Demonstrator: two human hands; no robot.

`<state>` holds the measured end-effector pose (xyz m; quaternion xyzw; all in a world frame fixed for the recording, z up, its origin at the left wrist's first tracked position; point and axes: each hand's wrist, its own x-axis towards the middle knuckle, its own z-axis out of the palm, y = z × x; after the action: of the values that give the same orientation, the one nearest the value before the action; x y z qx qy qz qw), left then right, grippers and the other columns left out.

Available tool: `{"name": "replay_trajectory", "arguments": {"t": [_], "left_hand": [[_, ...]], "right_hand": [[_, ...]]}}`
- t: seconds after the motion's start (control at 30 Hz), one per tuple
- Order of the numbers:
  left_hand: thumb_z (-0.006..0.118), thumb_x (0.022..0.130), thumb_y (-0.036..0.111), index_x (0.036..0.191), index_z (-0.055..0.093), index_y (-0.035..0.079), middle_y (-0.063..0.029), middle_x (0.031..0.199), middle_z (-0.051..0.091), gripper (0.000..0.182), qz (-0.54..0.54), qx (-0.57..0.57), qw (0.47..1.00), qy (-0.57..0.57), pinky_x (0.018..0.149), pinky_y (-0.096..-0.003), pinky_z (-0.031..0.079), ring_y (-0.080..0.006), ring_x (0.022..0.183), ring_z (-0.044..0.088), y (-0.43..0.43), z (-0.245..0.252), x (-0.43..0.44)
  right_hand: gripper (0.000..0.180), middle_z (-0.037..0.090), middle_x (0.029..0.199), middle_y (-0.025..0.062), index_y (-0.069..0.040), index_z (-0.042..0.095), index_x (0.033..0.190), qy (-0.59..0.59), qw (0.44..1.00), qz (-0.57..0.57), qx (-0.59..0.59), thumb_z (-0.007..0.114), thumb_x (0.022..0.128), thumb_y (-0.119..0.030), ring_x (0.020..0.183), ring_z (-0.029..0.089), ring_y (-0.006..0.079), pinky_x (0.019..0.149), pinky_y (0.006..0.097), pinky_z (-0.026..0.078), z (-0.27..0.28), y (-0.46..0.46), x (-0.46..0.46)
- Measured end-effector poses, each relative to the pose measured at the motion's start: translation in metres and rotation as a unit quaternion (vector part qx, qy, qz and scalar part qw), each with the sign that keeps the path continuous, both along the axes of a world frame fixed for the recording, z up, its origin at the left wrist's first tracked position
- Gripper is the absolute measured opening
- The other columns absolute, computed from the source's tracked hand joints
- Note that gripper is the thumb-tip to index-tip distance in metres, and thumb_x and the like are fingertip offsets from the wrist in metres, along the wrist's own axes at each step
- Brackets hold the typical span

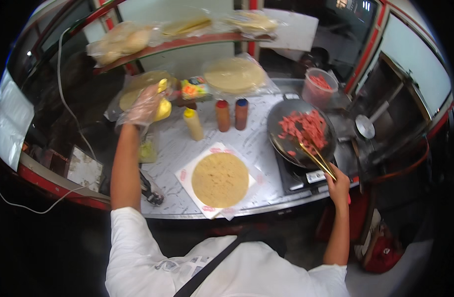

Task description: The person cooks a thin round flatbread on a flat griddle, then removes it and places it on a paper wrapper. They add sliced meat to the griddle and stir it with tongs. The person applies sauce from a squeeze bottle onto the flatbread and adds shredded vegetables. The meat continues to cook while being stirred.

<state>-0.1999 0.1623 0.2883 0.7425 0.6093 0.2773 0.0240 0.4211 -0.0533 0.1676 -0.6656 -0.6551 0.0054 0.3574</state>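
Note:
My left hand [142, 105], in a clear plastic glove, is closed around a yellow squeeze bottle [163, 110] at the back left of the counter. Blur hides the bottle's finer detail. My right hand [338, 184] grips gold metal tongs [318, 161]; their tips reach into red meat strips [306, 126] in a dark frying pan [277, 138]. Before me, a round flatbread [220, 180] lies flat on printed white paper [184, 173]. Behind it stand a pale squeeze bottle with a yellow cap [194, 125], a red-capped sauce bottle [223, 117] and a blue-capped one [241, 116].
The pan sits on a black stove [292, 182]. Behind it is a clear tub of red meat [319, 86]. Bagged flatbreads [234, 75] lie at the back, under a shelf [182, 45] with more bags. A ladle [366, 126] rests at right; a white cable [60, 70] hangs left.

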Motion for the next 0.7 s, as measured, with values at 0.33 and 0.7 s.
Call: {"name": "replay_trajectory", "arguments": {"t": [0.33, 0.7], "left_hand": [[0.057, 0.104, 0.04, 0.098, 0.065, 0.0, -0.0123, 0.084, 0.063, 0.041, -0.14, -0.225, 0.964, -0.003, 0.077, -0.0409, 0.048, -0.0264, 0.081, 0.061, -0.109, 0.015, 0.185], [0.057, 0.104, 0.04, 0.112, 0.066, 0.004, -0.0141, 0.094, 0.065, 0.038, -0.184, -0.354, 0.909, 0.122, 0.083, -0.04, 0.047, -0.0263, 0.089, 0.06, -0.118, 0.05, 0.31]], "right_hand": [[0.04, 0.074, 0.104, 0.019, -0.007, 0.07, 0.125, -0.014, 0.997, 0.07, -0.026, 0.074, 0.089, -0.025, 0.094, 0.07, 0.0382, 0.082, 0.0445, 0.054, 0.01, -0.011, 0.116], [0.042, 0.063, 0.079, 0.0088, -0.014, 0.067, 0.128, -0.033, 0.982, 0.184, -0.032, 0.074, 0.09, -0.031, 0.066, 0.067, 0.0334, 0.06, 0.0453, 0.052, -0.018, 0.014, 0.076]]}}
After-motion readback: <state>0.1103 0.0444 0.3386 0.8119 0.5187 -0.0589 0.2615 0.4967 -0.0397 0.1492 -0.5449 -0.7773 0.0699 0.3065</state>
